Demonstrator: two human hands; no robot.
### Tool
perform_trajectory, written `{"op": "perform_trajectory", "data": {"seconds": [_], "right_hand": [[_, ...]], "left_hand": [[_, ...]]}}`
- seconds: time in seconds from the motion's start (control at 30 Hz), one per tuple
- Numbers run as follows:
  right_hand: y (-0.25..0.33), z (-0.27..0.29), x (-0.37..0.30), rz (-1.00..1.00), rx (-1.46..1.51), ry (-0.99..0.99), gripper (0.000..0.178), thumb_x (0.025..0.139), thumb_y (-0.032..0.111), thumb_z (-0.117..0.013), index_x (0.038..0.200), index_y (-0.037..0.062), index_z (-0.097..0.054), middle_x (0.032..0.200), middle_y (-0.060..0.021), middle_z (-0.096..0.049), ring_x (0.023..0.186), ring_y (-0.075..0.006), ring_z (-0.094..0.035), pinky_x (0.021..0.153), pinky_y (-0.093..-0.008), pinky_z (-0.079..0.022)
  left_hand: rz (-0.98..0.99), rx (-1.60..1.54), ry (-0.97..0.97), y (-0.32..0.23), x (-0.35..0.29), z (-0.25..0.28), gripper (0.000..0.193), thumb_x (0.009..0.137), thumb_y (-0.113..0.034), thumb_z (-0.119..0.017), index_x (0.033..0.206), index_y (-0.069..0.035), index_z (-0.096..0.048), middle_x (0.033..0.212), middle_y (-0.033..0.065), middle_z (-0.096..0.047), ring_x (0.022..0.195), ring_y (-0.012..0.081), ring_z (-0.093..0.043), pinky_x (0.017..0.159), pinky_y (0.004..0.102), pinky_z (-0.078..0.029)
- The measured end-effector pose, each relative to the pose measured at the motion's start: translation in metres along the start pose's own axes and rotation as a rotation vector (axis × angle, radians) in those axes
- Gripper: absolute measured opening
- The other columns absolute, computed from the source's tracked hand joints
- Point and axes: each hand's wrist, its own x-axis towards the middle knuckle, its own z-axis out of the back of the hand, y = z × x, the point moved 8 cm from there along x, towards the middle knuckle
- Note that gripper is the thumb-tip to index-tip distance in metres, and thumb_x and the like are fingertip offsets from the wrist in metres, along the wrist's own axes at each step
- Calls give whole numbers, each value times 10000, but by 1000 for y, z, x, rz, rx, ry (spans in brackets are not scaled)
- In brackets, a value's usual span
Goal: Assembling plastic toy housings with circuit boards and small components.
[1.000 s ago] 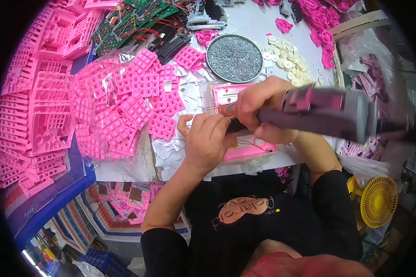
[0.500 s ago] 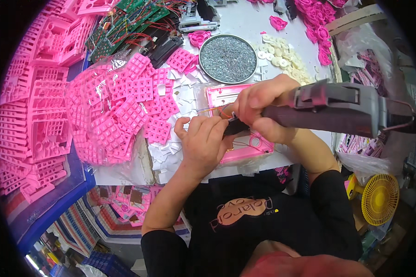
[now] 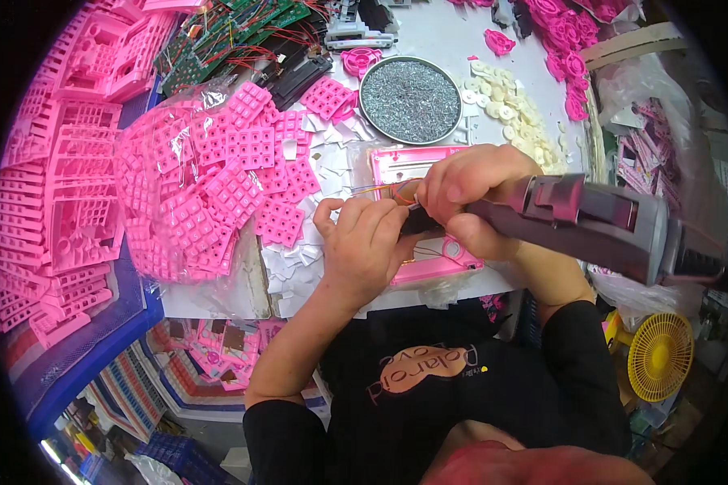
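Observation:
My right hand (image 3: 481, 194) is wrapped round the front of a grey electric screwdriver (image 3: 594, 222), whose body stretches off to the right. Its tip is hidden behind my fingers. Close by, my left hand (image 3: 362, 242) pinches a small black plastic part (image 3: 417, 221), which meets the fingers of my right hand. Thin coloured wires (image 3: 372, 188) stick out beside that part. Beneath both hands lies a pink plastic casing frame (image 3: 433, 271) on the table, partly covered by them.
A round dish of small screws (image 3: 410, 99) stands beyond my hands, with cream plastic discs (image 3: 510, 101) to its right. Pink keypads (image 3: 214, 194) and white paper pieces (image 3: 328, 166) lie left. Green circuit boards (image 3: 210, 44) are piled behind. A yellow fan (image 3: 659, 356) stands lower right.
The screwdriver's rear end has swung lower, toward me, and its body now slopes down to the right. My left hand keeps its pinch on the black part. The whole view has shifted slightly.

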Motion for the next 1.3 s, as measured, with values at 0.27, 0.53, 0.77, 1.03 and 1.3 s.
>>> {"op": "perform_trajectory", "data": {"seconds": [0.27,0.53,0.77,1.03,1.3], "right_hand": [[0,-5,3,67,-103,128,317,805,33,-748,1040,33,-535,661,-86,-592,613,-225,-608,702,-401,-570],[-27,19,-51,-212,-765,284,816,682,191,-877,1415,64,-541,1209,-146,-612,1062,-312,-592,936,-396,-491],[-40,33,-40,-169,-805,284,405,814,207,-767,1194,106,-672,944,-96,-659,888,-307,-621,745,-404,-523],[-56,60,-17,-707,-921,140,342,984,351,-594,1004,17,-664,745,-199,-668,751,-406,-665,696,-483,-516],[-32,27,-41,151,-1217,32,339,723,165,-797,1010,47,-661,1025,-90,-676,975,-311,-606,889,-420,-497]], "left_hand": [[-13,-14,11,2,-4,-5,415,701,-269,-808,1052,-92,-676,1103,-3,-646,997,182,-587,961,477,-284],[14,-31,90,10,3,-7,397,737,-213,-813,1090,-111,-662,1249,51,-629,1169,236,-562,1125,529,-201],[372,-495,-8,45,-17,-24,576,846,-99,-731,1330,-9,-432,1220,131,-635,1158,238,-575,1123,432,-233],[181,18,87,13,7,-19,588,798,-181,-748,1337,-18,-577,1139,77,-657,1106,277,-544,1013,449,-295],[196,122,175,8,13,-24,615,795,-244,-753,1362,-59,-603,1155,78,-591,1124,269,-509,1006,487,-286]]}}
